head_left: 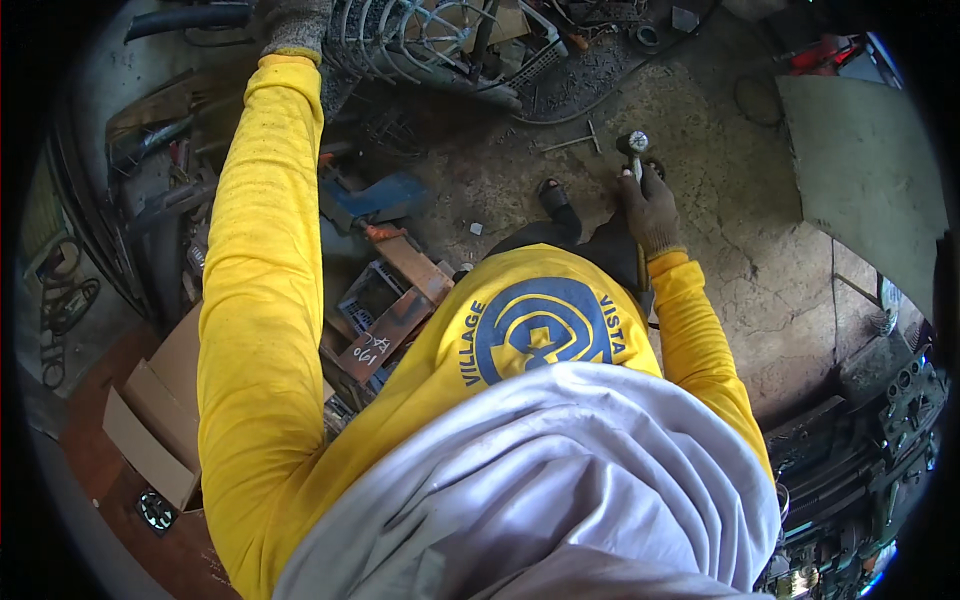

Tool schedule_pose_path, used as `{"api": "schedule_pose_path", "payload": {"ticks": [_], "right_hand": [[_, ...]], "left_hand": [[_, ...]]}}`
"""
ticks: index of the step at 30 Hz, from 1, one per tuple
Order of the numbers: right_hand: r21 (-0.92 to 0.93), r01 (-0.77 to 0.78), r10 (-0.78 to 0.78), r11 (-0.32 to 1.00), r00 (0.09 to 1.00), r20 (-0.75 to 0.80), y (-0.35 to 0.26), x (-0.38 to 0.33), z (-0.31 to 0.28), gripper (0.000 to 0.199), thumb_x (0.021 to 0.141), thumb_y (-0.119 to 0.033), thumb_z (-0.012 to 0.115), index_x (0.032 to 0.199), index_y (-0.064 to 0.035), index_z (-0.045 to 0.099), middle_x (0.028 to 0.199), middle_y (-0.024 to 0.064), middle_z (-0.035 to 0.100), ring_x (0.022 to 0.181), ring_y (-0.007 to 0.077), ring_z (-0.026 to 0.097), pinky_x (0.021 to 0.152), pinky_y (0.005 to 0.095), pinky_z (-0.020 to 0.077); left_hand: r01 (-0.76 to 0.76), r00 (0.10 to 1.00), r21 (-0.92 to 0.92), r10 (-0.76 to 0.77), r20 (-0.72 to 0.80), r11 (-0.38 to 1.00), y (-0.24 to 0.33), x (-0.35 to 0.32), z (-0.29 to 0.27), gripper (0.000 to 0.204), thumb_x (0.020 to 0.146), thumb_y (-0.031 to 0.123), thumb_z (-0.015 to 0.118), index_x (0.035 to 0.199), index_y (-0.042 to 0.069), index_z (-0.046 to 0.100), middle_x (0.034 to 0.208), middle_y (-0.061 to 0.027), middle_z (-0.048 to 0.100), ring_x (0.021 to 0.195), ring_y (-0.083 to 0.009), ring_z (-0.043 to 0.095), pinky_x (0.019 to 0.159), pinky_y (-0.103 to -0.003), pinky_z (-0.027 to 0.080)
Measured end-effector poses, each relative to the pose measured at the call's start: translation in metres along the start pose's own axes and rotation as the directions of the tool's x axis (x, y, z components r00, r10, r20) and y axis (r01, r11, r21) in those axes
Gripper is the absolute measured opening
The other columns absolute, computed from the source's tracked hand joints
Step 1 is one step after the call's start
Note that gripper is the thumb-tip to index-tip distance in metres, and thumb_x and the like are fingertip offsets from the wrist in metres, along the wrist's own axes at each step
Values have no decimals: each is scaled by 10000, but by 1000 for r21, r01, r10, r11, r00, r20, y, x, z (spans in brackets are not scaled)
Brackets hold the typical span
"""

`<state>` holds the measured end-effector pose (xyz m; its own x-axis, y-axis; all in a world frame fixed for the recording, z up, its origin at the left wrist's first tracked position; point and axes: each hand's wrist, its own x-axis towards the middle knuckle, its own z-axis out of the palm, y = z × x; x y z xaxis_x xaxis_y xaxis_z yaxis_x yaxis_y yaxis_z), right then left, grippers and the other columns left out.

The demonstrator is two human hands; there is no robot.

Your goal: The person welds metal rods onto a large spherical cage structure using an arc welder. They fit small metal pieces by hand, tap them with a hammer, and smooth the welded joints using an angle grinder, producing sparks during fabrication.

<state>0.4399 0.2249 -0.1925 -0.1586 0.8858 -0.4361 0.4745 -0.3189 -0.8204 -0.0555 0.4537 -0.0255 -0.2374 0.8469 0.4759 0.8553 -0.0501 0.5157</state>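
Observation:
My left hand (294,28), in a grey speckled work glove, reaches to the top edge beside a curved metal wire cage (400,38). Its fingers are dark and partly cut off, so whether they grip the cage is unclear. Lower and to the right, my right hand (655,212), in a dark glove, is closed round a hand tool (638,144) with a round metal head and a silver shaft. The head points away from me, above the concrete floor. Most of the handle is hidden by the hand and sleeve.
A T-shaped metal bar (592,138) lies on the floor left of the tool. Scrap and a blue metal part (385,197) are left of my legs, with a cardboard box (155,430) lower left. A large pale panel (860,165) stands right; metal parts (850,450) crowd the lower right.

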Motion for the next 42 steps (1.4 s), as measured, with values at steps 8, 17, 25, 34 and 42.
{"api": "schedule_pose_path", "payload": {"ticks": [8, 17, 25, 34, 42], "right_hand": [[-253, 170, -154, 952, 985, 82, -13, -4, 7, 465, 939, -353, 648, 1304, -73, 582, 1116, 248, 679, 1067, 432, 651, 872, 494, 515], [-268, 420, -363, 867, 901, 237, -30, 28, 27, 519, 916, -321, 679, 1382, -145, 532, 1130, 192, 686, 1019, 392, 673, 849, 476, 546], [-359, 678, -598, 641, 735, 320, -121, 60, 20, 559, 928, -417, 642, 1416, -176, 513, 1133, 164, 687, 967, 365, 693, 803, 454, 563], [-332, 671, -614, 662, 741, 272, -147, 75, 11, 542, 925, -375, 664, 1391, -123, 550, 1104, 191, 688, 963, 386, 686, 810, 462, 554], [-294, 255, -217, 921, 964, 155, -22, 66, -13, 527, 923, -441, 637, 1276, -48, 619, 1060, 251, 698, 982, 445, 672, 851, 508, 525]], "left_hand": [[-64, 996, 69, 69, -65, 996, -3, -1, -3, 409, 942, 423, 624, 996, 25, 697, 946, -137, 708, 897, -284, 642, 815, -423, 494], [191, 981, 0, -191, -26, 981, 26, -9, -5, 455, 925, 474, 632, 977, 28, 703, 896, -90, 681, 838, -231, 609, 765, -395, 482], [25, 998, -7, -26, -54, 1000, 21, -8, -1, 403, 939, 421, 613, 948, 28, 703, 879, -74, 671, 827, -199, 596, 757, -381, 479], [-4, 998, 120, 12, -64, 993, 48, -21, -7, 426, 935, 440, 616, 991, 29, 712, 944, -124, 708, 885, -235, 641, 805, -392, 491], [74, 989, -63, -81, -123, 995, 9, -18, 19, 284, 913, 325, 649, 981, 54, 699, 901, -106, 699, 872, -236, 649, 804, -382, 498]]}}
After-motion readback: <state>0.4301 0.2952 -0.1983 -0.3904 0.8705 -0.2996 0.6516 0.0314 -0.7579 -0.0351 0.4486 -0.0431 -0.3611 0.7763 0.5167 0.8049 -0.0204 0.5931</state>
